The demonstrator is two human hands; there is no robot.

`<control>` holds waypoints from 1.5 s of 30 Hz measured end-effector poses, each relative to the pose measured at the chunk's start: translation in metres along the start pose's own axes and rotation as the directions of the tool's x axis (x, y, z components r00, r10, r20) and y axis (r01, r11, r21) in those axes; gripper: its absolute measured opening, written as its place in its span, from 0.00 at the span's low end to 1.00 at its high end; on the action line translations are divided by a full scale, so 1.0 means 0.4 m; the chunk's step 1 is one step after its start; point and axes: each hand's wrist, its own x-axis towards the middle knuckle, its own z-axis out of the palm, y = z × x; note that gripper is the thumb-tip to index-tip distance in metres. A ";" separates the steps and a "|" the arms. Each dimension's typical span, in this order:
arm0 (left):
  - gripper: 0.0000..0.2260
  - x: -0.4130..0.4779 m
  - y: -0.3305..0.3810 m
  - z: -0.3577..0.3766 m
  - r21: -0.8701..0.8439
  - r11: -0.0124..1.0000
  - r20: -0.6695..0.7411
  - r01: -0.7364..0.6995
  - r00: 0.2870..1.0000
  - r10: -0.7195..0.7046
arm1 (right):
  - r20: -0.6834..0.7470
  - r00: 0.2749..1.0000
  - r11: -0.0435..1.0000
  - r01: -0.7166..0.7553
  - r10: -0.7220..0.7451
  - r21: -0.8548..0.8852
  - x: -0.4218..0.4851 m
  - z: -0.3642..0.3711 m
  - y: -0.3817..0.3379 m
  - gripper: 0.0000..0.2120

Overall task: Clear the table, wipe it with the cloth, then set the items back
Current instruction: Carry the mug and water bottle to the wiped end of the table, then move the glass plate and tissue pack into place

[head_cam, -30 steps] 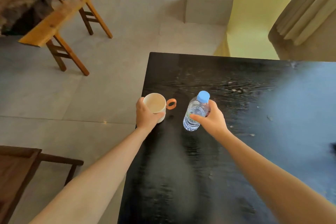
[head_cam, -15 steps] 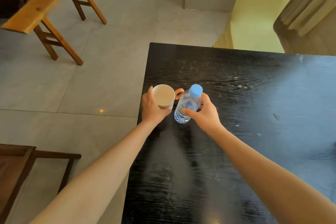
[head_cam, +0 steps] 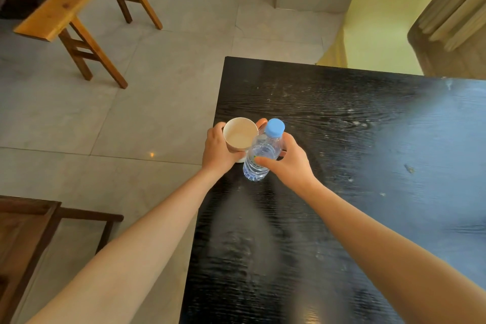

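- The mug (head_cam: 239, 137) sat at the left edge of the table (head_cam: 368, 166), a fair way short of its far left corner; it was cream, open side up, and I saw nothing in it.
- My left hand (head_cam: 219, 151) was wrapped around the mug's near side, thumb up by the rim.
- The mug's orange handle (head_cam: 261, 123) pointed away from that hand, toward the bottle (head_cam: 261, 155).
- The bottle stood just right of the mug, clear plastic with a blue cap (head_cam: 274, 127); in my view it overlapped the mug's rim, so I could not tell whether the two touched.
- My right hand (head_cam: 289, 163) gripped the bottle around its middle, thumb across the near face and fingers behind.
- I could not tell whether the bottle's base rested on the table or hung just above it; the same went for the mug.
- The table top around both items was black, wood-grained, with pale streaks and a bluish glare further right.
- Left of the table lay grey floor tiles (head_cam: 131, 126).
- Beyond the table's left edge, further off, stood a light wooden bench (head_cam: 71, 5).
- Nearer me, also left of the table, was a dark wooden piece of furniture (head_cam: 26, 231).
- Past the table's far edge was a yellow cover (head_cam: 381, 21) and a beige curtain (head_cam: 457, 8).
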 end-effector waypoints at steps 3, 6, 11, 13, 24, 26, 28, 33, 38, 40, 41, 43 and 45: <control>0.39 0.001 -0.002 -0.009 -0.021 1.000 0.050 -0.020 0.999 0.021 | 0.028 1.000 1.000 0.014 -0.013 -0.021 -0.023 0.027 0.000 0.28; 0.36 -0.004 -0.007 -0.020 -0.053 0.998 0.130 -0.027 0.991 0.034 | 0.037 0.999 0.999 0.027 -0.026 -0.035 -0.042 0.047 0.000 0.26; 0.28 -0.009 -0.011 -0.041 -0.112 0.994 0.177 -0.010 0.984 0.030 | 0.034 0.999 1.000 0.030 -0.030 -0.005 -0.055 0.076 -0.009 0.31; 0.25 -0.015 -0.016 -0.048 -0.116 0.993 0.197 0.023 0.980 0.000 | 0.036 0.999 1.000 0.027 -0.027 0.007 -0.060 0.090 -0.012 0.33; 0.11 -0.094 -0.052 -0.063 -0.294 0.916 0.350 0.271 0.923 -0.161 | 0.024 0.998 0.999 0.052 -0.052 0.000 -0.069 0.109 -0.033 0.31; 0.09 -0.106 -0.047 -0.066 -0.300 0.911 0.366 0.283 0.916 -0.164 | 0.043 0.997 0.998 0.062 -0.061 -0.032 -0.069 0.100 -0.027 0.31; 0.09 -0.118 -0.045 -0.076 -0.298 0.907 0.374 0.298 0.911 -0.176 | 0.076 0.995 0.996 0.072 -0.067 -0.058 -0.069 0.091 -0.020 0.32; 0.14 -0.165 -0.060 -0.112 -0.230 0.918 0.363 0.322 0.904 -0.226 | 0.155 0.988 0.961 0.058 -0.015 -0.270 -0.087 0.058 0.005 0.35; 0.14 -0.245 -0.035 -0.121 0.059 0.894 0.377 0.444 0.819 -0.432 | 0.301 0.927 0.910 -0.086 0.222 -0.406 -0.133 -0.043 0.042 0.29; 0.17 -0.282 0.015 -0.109 0.167 0.880 0.479 0.445 0.744 -0.467 | 0.340 0.893 0.880 -0.116 0.296 -0.460 -0.167 -0.098 0.065 0.27; 0.18 -0.299 0.048 -0.095 0.214 0.881 0.524 0.421 0.712 -0.467 | 0.344 0.887 0.867 -0.113 0.309 -0.486 -0.186 -0.129 0.080 0.26; 0.19 -0.329 0.124 -0.053 0.253 0.904 0.571 0.346 0.700 -0.428 | 0.314 0.895 0.844 -0.114 0.316 -0.523 -0.222 -0.202 0.109 0.24; 0.19 -0.359 0.204 0.006 0.246 0.933 0.573 0.262 0.737 -0.358 | 0.265 0.915 0.832 -0.118 0.303 -0.543 -0.263 -0.282 0.143 0.22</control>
